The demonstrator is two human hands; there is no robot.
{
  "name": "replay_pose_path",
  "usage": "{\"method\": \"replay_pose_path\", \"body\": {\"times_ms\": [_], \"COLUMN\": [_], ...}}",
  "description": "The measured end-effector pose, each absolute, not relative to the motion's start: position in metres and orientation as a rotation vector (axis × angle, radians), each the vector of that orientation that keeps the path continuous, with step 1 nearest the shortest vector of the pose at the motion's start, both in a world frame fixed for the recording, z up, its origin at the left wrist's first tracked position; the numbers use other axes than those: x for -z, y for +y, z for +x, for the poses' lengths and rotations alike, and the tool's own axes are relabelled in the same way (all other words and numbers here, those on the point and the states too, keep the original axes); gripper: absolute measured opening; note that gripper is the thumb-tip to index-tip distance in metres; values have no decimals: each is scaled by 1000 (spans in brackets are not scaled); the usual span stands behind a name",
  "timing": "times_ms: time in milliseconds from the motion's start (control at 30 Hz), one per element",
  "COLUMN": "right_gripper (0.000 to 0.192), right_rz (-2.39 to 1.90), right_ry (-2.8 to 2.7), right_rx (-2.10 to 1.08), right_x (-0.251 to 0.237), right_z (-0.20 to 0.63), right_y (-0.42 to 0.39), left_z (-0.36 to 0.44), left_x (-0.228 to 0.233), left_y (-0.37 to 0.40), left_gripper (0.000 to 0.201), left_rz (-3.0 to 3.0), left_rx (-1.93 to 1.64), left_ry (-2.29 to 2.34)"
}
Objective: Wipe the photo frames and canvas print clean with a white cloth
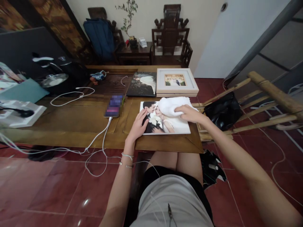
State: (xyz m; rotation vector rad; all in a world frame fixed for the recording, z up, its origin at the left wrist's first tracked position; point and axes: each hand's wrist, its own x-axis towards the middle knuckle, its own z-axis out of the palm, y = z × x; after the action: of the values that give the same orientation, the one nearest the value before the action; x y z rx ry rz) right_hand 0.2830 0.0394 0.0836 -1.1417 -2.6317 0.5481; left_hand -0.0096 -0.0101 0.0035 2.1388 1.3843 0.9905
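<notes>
Photo print (165, 124), a large wedding picture, lies flat at the near right corner of the wooden table (78, 118), just in front of your knees. Your left hand (138, 126) rests on the print's left edge, fingers spread and flat, pinning it down rather than gripping anything. Your right hand (190, 114) comes in from the right with the arm stretched long, palm down, fingers curled and closed on a white cloth (172, 105) that is bunched over the print's upper right part. Beyond the print, toward the far side of the table, a white framed photo (176, 82) sits beside a dark photo print (143, 83), both just apart from your print. Left of the print lies a phone (115, 106) with a white cable (99, 135) trailing off the table's near edge. Right of the print, bamboo chair poles (248, 104) crowd close to your right forearm, with a black bag (222, 110) tucked among them.
</notes>
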Motion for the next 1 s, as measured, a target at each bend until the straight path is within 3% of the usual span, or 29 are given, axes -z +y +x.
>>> {"method": "replay_pose_path", "body": {"times_ms": [200,367,633,767,1000], "right_gripper": [57,51,52,54,55], "right_rz": [-1233,-1177,-1047,-1087,-1173], "right_ry": [-2559,-2610,-2846,-2819,-2673], "right_rx": [-453,-292,-563,-715,-613], "right_x": [-77,-55,-84,-93,-89], "right_z": [285,288,285,291,288], "right_y": [62,-11,-125,-104,22], "left_z": [-11,-10,-7,-7,-9], "left_x": [-6,-6,-8,-8,-10], "left_y": [-9,-9,-13,-14,-14], "left_gripper": [49,47,47,47,48], "left_rz": [2159,2131,2094,2111,2129], "left_rx": [-975,-1015,-1028,-1017,-1001], "left_ry": [1354,1344,1366,1370,1336]}}
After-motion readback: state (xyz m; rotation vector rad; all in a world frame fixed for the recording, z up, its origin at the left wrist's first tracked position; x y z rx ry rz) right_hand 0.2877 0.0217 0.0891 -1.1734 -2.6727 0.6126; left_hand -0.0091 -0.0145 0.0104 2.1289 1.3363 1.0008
